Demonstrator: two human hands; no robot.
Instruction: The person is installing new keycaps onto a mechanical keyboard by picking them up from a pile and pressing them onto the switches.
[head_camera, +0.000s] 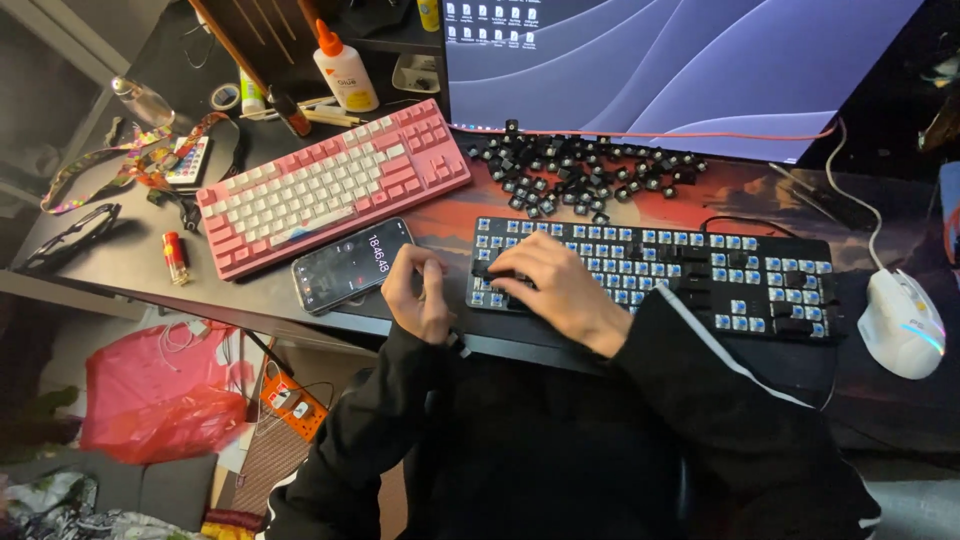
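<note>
The black keyboard (655, 275) lies on the bench (250, 290) in front of the monitor (660, 60), with nearly all of its caps off and rows of blue switches exposed; a few black caps remain at its left end and toward the right. The removed keycaps (580, 170) sit in a loose heap between the keyboard and the monitor. The right hand (560, 285) rests over the left end of the board, fingers curled down onto the remaining caps there; whether they pinch a cap cannot be told. The left hand (418, 290) is loosely closed at the keyboard's left edge, just beside a phone (352, 265) showing a running timer; what it holds, if anything, is hidden. Judged from this, cap removal is well advanced and the left-end caps are in hand. The next pull calls for a straight upward lift with the board steadied. A pink keyboard (335, 185) lies apart, untouched.
</note>
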